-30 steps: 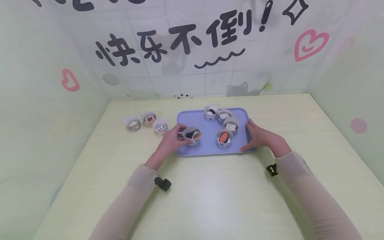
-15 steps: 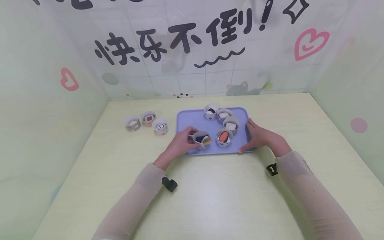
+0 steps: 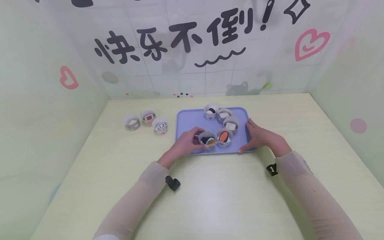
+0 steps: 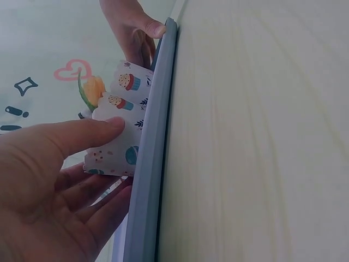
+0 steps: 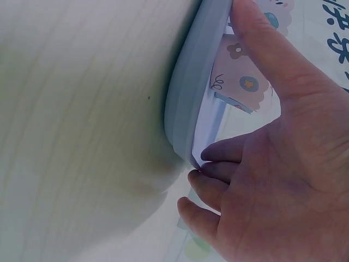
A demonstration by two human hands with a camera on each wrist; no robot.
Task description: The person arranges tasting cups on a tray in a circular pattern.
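Note:
My left hand (image 3: pixel 187 143) pinches a scalloped paper baking cup (image 3: pixel 207 140), its thumb flat against the cupcake-printed wall (image 4: pixel 117 147). Inside sits a dark-wrapped sushi roll with orange filling sticking out. The cup stands on the front part of a blue tray (image 3: pixel 183 121), close beside a cup of orange-topped sushi (image 3: pixel 223 137). My right hand (image 3: pixel 260 136) rests on the tray's right end, thumb at the front corner and fingers spread along the side. In the right wrist view, these fingertips (image 5: pixel 210 154) touch the rim from outside.
Behind the orange-topped sushi, more cups on the tray hold white pieces (image 3: pixel 231 126) and a black-banded rice piece (image 3: pixel 211 111). Left of the tray, a swirl-topped cup (image 3: pixel 160 126), a brown-square cup (image 3: pixel 148 118) and a grey cup (image 3: pixel 132 122) stand on the table (image 3: pixel 210 193).
My left hand has slid the cup with the dark-wrapped roll rightward along the tray, up beside the orange-topped sushi's cup. The right hand and the tray have stayed in place.

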